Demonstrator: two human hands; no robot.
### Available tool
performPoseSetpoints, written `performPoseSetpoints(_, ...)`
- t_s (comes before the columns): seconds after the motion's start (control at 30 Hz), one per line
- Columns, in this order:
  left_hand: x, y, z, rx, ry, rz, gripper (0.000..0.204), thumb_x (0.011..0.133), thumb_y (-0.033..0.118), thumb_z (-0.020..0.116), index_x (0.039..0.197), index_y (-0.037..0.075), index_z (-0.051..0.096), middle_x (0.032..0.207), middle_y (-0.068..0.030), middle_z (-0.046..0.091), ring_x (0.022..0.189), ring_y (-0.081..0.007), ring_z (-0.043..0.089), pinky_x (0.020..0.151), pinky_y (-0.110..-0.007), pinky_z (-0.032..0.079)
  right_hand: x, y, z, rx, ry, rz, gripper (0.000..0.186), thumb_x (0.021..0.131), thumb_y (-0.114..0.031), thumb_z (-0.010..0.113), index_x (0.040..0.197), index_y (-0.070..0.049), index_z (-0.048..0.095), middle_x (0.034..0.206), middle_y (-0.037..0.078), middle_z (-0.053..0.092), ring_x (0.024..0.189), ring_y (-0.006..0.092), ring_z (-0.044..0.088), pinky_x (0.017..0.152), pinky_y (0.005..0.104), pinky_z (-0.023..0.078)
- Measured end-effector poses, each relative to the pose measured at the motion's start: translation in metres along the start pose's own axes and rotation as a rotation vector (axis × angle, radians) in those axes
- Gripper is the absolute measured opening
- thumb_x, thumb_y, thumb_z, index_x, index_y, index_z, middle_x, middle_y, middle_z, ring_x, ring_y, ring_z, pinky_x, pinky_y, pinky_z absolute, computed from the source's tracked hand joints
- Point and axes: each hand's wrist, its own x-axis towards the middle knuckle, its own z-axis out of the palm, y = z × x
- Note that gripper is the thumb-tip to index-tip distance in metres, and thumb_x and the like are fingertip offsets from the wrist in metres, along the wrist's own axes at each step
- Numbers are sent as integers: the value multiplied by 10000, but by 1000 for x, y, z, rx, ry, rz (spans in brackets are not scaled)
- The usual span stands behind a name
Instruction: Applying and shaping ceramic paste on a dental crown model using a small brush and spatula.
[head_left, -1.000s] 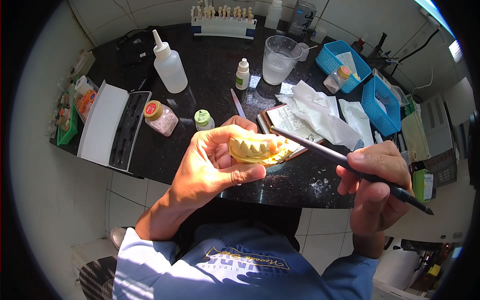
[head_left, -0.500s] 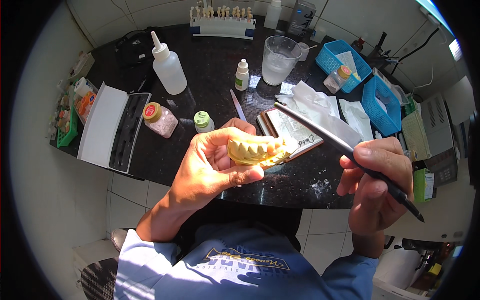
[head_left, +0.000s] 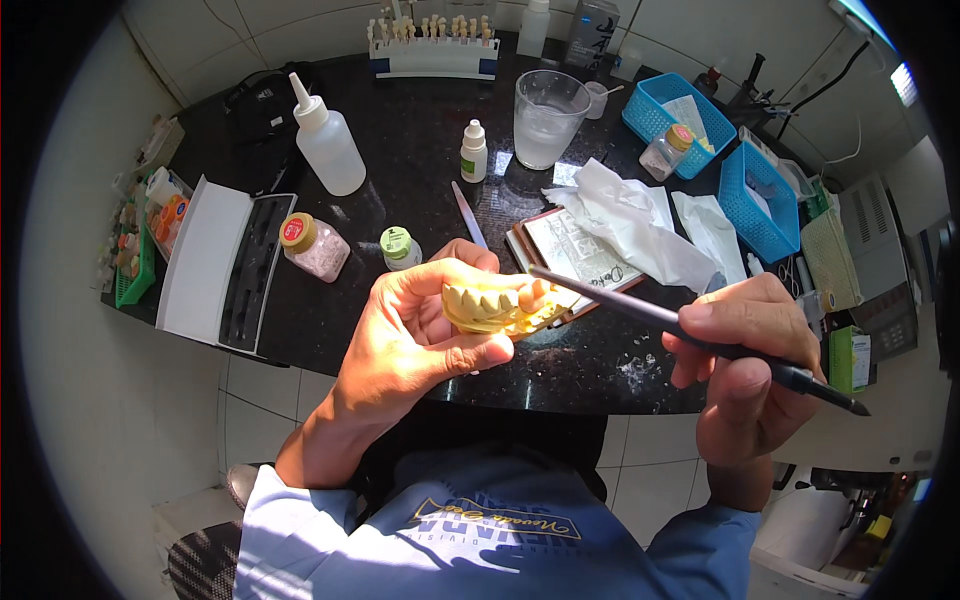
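Observation:
My left hand (head_left: 410, 320) is closed around a yellow dental model (head_left: 490, 308), fingers behind it and thumb along its lower edge. Its row of teeth faces up, and a paler tooth stands at its right end. In my right hand (head_left: 750, 350) is a slim dark brush (head_left: 640, 308), pinched between thumb and fingers. The brush's blunt end reaches the paler tooth; whether it touches cannot be made out. Its pointed black tip sticks out to the lower right. Behind the model lies a mixing palette (head_left: 575, 250), partly covered by crumpled white tissue (head_left: 625, 210).
On the black worktop (head_left: 420, 120) stand a squeeze bottle (head_left: 330, 150), a jar of pink powder (head_left: 315, 247), a small green-capped jar (head_left: 400, 248), a dropper bottle (head_left: 473, 155) and a glass of water (head_left: 547, 125). Blue baskets (head_left: 760, 215) sit at right, an open case (head_left: 225, 265) at left.
The brush's blunt end has swung down and left, from above the palette to the paler tooth. My left hand and the model have shifted slightly left in the view.

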Motion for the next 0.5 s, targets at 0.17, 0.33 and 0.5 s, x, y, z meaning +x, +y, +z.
performPoseSetpoints(0.17, 1, 1, 1, 29, -15, 3, 355, 705, -77, 736, 1035, -33, 614, 1071, -34, 482, 1029, -139, 558, 951, -251, 435, -2, -1, 1, 24, -14, -26, 442, 941, -428, 457, 964, -11, 602, 707, 82, 583, 507, 66, 512, 435, 167, 388)
performPoseSetpoints(0.33, 1, 0, 1, 10, -18, 8, 350, 709, -95, 722, 1036, -43, 610, 1071, -36, 474, 1041, -146, 558, 965, -254, 433, -1, -6, -6, 120, -64, 38, 315, 891, -268, 602, 928, 44, 614, 789, 137, 668, 661, 200, 633, 571, 260, 509)
performPoseSetpoints(0.5, 1, 0, 2, 5, -16, -8, 346, 710, -98, 719, 1032, -39, 609, 1070, -36, 472, 1044, -148, 561, 960, -260, 451, -4, -3, 2, 147, 73, -7, 314, 894, -268, 597, 928, 43, 607, 780, 134, 666, 668, 192, 634, 574, 252, 507)
